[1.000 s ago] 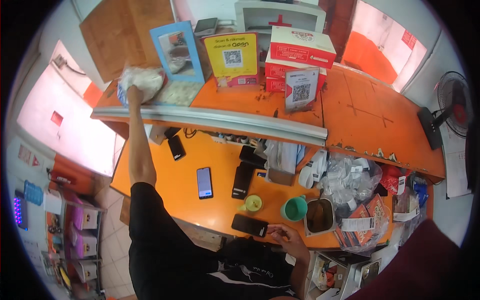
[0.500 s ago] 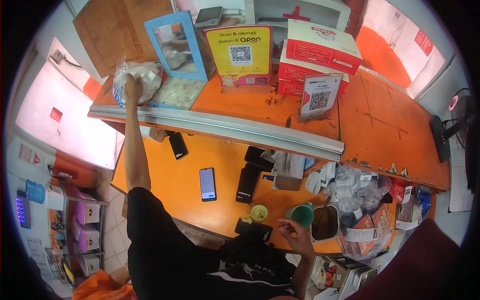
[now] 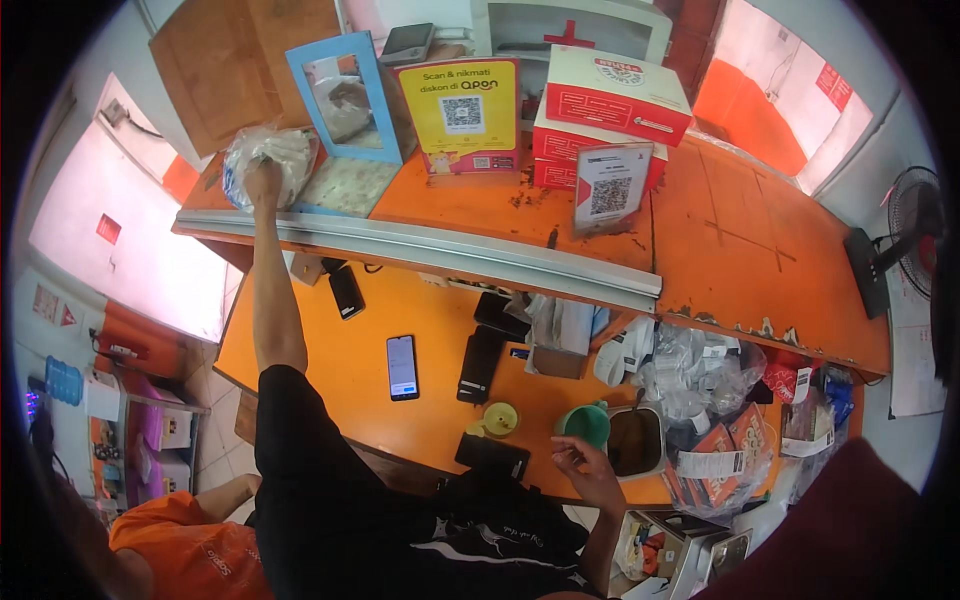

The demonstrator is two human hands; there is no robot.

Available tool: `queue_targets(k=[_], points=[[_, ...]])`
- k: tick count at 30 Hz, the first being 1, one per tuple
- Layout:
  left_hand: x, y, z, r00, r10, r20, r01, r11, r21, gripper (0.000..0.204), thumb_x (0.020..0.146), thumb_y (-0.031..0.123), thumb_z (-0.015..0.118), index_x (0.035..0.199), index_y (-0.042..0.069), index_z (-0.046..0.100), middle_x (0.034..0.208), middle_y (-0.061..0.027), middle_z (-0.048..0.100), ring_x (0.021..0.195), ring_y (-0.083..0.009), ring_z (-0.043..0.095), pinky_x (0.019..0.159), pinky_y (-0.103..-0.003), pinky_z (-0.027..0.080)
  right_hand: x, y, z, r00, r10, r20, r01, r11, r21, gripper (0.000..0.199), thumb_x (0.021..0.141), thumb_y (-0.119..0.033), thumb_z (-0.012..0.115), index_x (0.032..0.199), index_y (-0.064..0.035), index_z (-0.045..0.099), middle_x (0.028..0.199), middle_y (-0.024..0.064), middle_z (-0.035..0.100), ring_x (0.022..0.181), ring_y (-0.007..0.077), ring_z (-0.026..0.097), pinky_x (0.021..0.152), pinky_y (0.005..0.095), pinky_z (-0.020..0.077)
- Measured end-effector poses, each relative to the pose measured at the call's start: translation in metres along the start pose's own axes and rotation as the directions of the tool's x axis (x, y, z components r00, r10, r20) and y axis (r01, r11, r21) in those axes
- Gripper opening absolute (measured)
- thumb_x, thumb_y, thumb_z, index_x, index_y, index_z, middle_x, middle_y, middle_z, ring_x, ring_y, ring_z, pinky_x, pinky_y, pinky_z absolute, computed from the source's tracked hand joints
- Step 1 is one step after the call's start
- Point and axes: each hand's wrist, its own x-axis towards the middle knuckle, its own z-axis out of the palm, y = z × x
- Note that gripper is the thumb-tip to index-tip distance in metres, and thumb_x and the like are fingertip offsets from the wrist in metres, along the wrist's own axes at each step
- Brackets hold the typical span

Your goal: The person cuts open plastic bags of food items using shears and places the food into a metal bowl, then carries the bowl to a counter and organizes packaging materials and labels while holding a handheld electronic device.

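Observation:
My left hand (image 3: 263, 182) reaches far out to the raised counter's left end. Its fingers curl down into a crumpled clear plastic bag (image 3: 295, 160) with whitish contents, and their tips are hidden. My right hand (image 3: 585, 470) is close to my body, palm turned inward, with its loosely bent fingers apart and nothing in them. Just beyond it stands a green mug (image 3: 585, 425), beside a rectangular metal container (image 3: 655, 470) of something brown. Left of the mug sits a small yellow-green round dish (image 3: 501, 420).
A blue-framed mirror (image 3: 395, 130), a yellow sign (image 3: 462, 160) and stacked red-and-white boxes (image 3: 610, 125) stand on the raised counter. Several dark phones and a lit phone (image 3: 402, 368) lie below. Plastic-wrapped packets (image 3: 690, 380) crowd the right. A person in orange (image 3: 190, 545) is at lower left.
The view has shifted slightly, so the counter items appear farther left. The person in orange shows more at lower left. My left hand stays at the bag, and my right stays near the mug.

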Motion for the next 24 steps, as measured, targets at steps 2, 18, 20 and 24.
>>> queue_targets(k=[2,18,20,24], points=[[0.005,-0.006,0.002,0.999,-0.021,-0.027,0.016,0.981,-0.193,0.031,0.079,0.020,0.052,0.100,-0.001,0.063,0.090,-0.0305,0.062,0.085,-0.0448,0.061,0.075,-0.047,0.049,-0.005,0.002,-0.002,1.000,0.020,-0.006,-0.020,1.000,-0.003,0.030,0.089,-0.017,0.062,0.116,-0.0055,0.060,0.097,0.0047,0.065,0.084,0.0116,0.058,0.073,0.0256,0.0453],[-0.080,0.111,-0.151,0.944,-0.148,-0.296,-0.143,0.624,-0.769,0.029,0.081,0.008,0.050,0.107,-0.006,0.054,0.090,-0.0105,0.059,0.078,-0.0157,0.054,0.070,-0.029,0.044,0.000,-0.018,0.000,0.997,-0.077,-0.016,0.079,0.992,0.096,0.028,0.089,-0.012,0.062,0.116,-0.0032,0.059,0.099,0.0053,0.063,0.093,0.0122,0.059,0.085,0.0279,0.0463],[-0.135,0.120,-0.141,0.986,-0.155,-0.054,-0.002,0.317,-0.948,0.026,0.085,0.018,0.050,0.096,-0.005,0.056,0.083,-0.0088,0.058,0.074,-0.0141,0.055,0.064,-0.029,0.046,0.005,-0.037,0.001,0.993,-0.102,-0.066,0.112,0.979,0.170,0.032,0.090,-0.010,0.060,0.120,-0.0010,0.055,0.103,0.0069,0.062,0.098,0.0135,0.058,0.089,0.0272,0.0443],[-0.307,0.221,-0.174,0.929,0.235,0.287,0.305,-0.042,-0.952,0.065,0.078,0.055,0.066,0.094,-0.007,0.060,0.085,-0.0149,0.062,0.078,-0.0214,0.062,0.072,-0.034,0.052,0.021,-0.077,0.030,0.869,-0.305,-0.390,0.440,0.837,0.326,0.050,0.092,-0.027,0.057,0.131,0.0019,0.042,0.126,0.0142,0.047,0.112,0.0211,0.049,0.098,0.0336,0.0366]])
